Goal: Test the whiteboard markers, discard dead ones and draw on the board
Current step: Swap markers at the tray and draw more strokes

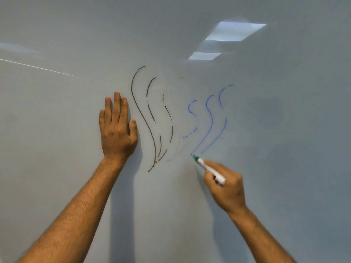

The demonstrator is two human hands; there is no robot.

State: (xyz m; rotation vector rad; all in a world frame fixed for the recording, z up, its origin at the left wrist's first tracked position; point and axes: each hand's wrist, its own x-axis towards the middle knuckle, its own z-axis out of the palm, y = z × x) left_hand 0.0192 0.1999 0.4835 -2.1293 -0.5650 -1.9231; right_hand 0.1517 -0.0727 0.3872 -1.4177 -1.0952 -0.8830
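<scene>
The right hand (226, 184) grips the green marker (209, 168), testing it mid-board; the left hand (116, 128) presses flat; next, look for a green line

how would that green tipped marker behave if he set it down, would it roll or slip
The marker looks like a smooth round barrel, so it would likely roll. It seems stiff and light: the right hand holds it in a finger pinch.
</scene>
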